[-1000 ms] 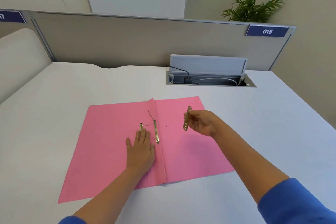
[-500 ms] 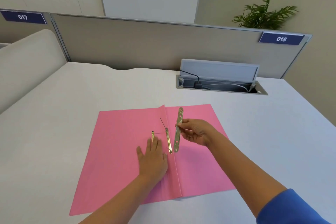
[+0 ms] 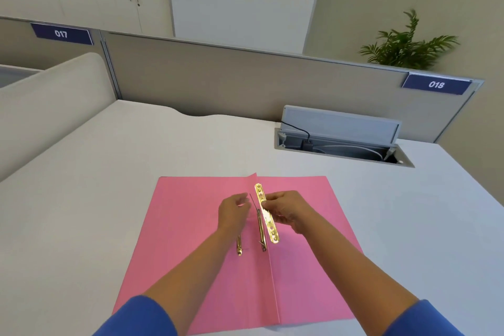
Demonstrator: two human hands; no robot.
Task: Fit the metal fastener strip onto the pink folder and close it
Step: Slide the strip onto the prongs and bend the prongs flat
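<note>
Half a second back my left hand (image 3: 236, 213) lay flat on the left leaf of the pink folder (image 3: 191, 240); now it is lifted, fingers curled toward the thin prong standing by the crease, though I cannot tell whether they pinch it. My right hand (image 3: 286, 211) has brought the metal fastener strip (image 3: 266, 214) in from just right of the fold, and it now sits over the crease, pinched at its middle between thumb and fingertips, long axis running away from me. The folder lies open on a white desk (image 3: 109, 185), matte and smooth. Two brass prongs (image 3: 261, 229) lie along the left leaf near the fold. Beyond the folder, a grey cable tray (image 3: 341, 142) stands open with cords inside. A beige partition (image 3: 218, 76) carries blue tags reading 017 and 018, and a green plant (image 3: 403, 46) rises behind it. The strip is shiny, flat and punched with holes.
</note>
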